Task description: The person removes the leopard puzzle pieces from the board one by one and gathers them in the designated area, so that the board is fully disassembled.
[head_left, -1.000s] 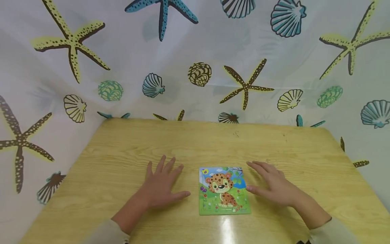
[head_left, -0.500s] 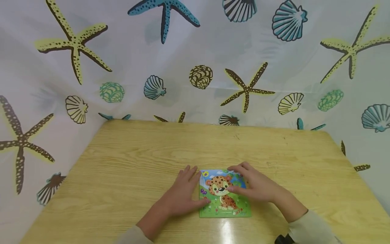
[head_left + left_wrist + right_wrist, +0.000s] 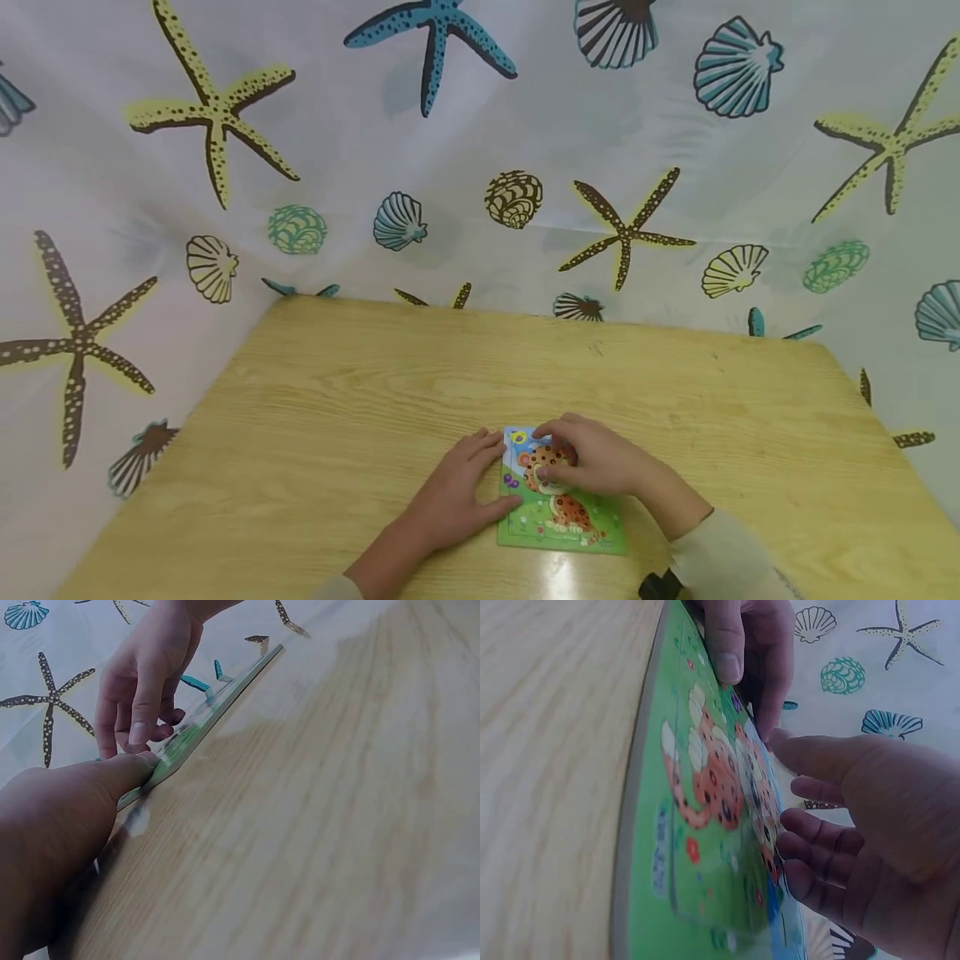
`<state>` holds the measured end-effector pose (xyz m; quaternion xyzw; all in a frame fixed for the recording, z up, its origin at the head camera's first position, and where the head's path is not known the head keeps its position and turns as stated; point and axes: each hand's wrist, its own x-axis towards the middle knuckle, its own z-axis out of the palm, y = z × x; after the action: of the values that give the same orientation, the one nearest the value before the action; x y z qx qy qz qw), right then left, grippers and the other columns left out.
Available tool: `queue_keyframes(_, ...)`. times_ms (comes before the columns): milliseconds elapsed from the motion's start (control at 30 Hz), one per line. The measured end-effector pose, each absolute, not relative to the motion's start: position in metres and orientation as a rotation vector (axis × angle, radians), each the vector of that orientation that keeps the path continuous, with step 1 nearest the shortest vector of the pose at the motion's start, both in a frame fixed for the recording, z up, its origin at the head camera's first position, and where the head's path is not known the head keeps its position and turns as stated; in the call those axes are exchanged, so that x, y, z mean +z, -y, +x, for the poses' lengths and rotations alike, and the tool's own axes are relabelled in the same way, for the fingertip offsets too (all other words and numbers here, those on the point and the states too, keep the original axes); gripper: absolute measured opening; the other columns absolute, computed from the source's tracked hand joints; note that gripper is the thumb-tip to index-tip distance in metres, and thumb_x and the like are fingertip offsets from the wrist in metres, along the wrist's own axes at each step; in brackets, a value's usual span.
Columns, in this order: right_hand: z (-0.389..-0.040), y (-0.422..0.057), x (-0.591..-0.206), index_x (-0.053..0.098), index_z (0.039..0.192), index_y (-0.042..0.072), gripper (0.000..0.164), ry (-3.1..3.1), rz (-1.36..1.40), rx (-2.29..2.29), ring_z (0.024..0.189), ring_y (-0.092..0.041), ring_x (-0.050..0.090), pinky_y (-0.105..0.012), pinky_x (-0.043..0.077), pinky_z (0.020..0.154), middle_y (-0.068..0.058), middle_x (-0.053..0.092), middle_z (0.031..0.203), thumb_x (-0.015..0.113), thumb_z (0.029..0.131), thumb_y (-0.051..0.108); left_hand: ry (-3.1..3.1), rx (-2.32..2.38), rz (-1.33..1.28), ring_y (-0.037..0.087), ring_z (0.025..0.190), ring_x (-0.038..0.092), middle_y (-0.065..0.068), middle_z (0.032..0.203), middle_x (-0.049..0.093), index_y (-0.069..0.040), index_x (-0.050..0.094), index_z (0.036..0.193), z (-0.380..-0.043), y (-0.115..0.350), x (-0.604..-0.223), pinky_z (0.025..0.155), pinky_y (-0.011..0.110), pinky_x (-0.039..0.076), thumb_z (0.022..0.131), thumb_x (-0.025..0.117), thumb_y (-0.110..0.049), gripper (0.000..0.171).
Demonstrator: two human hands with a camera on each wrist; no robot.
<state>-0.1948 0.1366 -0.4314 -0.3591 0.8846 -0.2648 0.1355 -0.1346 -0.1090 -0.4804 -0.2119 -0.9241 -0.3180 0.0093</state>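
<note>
A square jigsaw puzzle board (image 3: pixel 525 525) with a spotted leopard cub lies flat on the wooden table. My left hand (image 3: pixel 454 498) rests along its left edge, thumb on the face near the lower left and the other fingers reaching to the upper left edge. Over the upper part, my right hand (image 3: pixel 603 460) bends its fingers down towards the cub's head and hides the upper right. In the right wrist view the right fingertips (image 3: pixel 799 877) are at or just above the puzzle's surface (image 3: pixel 705 900); contact is hard to tell. No loose piece shows in either hand.
The wooden table (image 3: pixel 360 375) extends around the board on all sides. A white cloth (image 3: pixel 450 142) printed with starfish and shells hangs behind and beside it. A black strap-like object (image 3: pixel 660 585) sits at the right sleeve (image 3: pixel 723 554).
Both hands have come inwards from beside the board. The left now rests on its left edge; the right has moved left over the cub's head. The head view has shifted slightly.
</note>
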Motion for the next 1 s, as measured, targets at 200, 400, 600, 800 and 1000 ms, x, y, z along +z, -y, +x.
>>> queue_keyframes(200, -0.197, -0.127, -0.441, 0.059, 0.136, 0.018, 0.052, -2.581, -0.997, -0.682, 0.083, -0.01, 0.055, -0.03, 0.048, 0.071, 0.002, 0.059, 0.101, 0.068, 0.093, 0.045, 2.884, -0.909, -0.691, 0.027, 0.149, 0.033, 0.002, 0.156, 0.045, -0.009, 0.052, 0.145, -0.133, 0.105, -0.485, 0.121, 0.049, 0.028, 0.09, 0.065, -0.058, 0.075)
queue_keyframes(400, -0.196, -0.123, -0.441, 0.058, 0.136, 0.021, 0.05, -2.609, -0.954, -0.649, 0.075, -0.01, 0.052, -0.03, 0.045, 0.065, 0.002, 0.057, 0.096, 0.07, 0.092, 0.042, 2.898, -0.903, -0.711, 0.027, 0.15, 0.032, 0.003, 0.157, 0.043, -0.008, 0.05, 0.146, -0.132, 0.104, -0.482, 0.122, 0.048, 0.025, 0.091, 0.063, -0.059, 0.076)
queue_keyframes(600, -0.197, -0.111, -0.431, 0.058, 0.136, 0.02, 0.05, -2.618, -0.946, -0.598, 0.074, -0.011, 0.051, -0.03, 0.045, 0.064, 0.0, 0.057, 0.094, 0.073, 0.091, 0.037, 2.916, -0.897, -0.693, 0.028, 0.15, 0.031, 0.003, 0.158, 0.042, -0.008, 0.049, 0.147, -0.132, 0.108, -0.479, 0.122, 0.048, 0.024, 0.091, 0.064, -0.057, 0.076)
queue_keyframes(800, -0.203, -0.097, -0.424, 0.06, 0.131, 0.015, 0.049, -2.599, -0.943, -0.54, 0.075, -0.012, 0.051, -0.03, 0.045, 0.066, 0.0, 0.057, 0.092, 0.078, 0.088, 0.031, 2.906, -0.907, -0.7, 0.028, 0.15, 0.032, 0.004, 0.157, 0.043, -0.009, 0.048, 0.148, -0.132, 0.112, -0.477, 0.123, 0.047, 0.023, 0.091, 0.066, -0.055, 0.075)
queue_keyframes(1000, -0.21, -0.092, -0.423, 0.061, 0.124, 0.013, 0.048, -2.547, -0.888, -0.619, 0.086, -0.016, 0.053, -0.034, 0.047, 0.076, -0.003, 0.056, 0.1, 0.083, 0.083, 0.026, 2.875, -0.861, -0.745, 0.032, 0.148, 0.034, 0.007, 0.156, 0.044, -0.011, 0.056, 0.143, -0.132, 0.113, -0.478, 0.123, 0.048, 0.024, 0.092, 0.065, -0.053, 0.066)
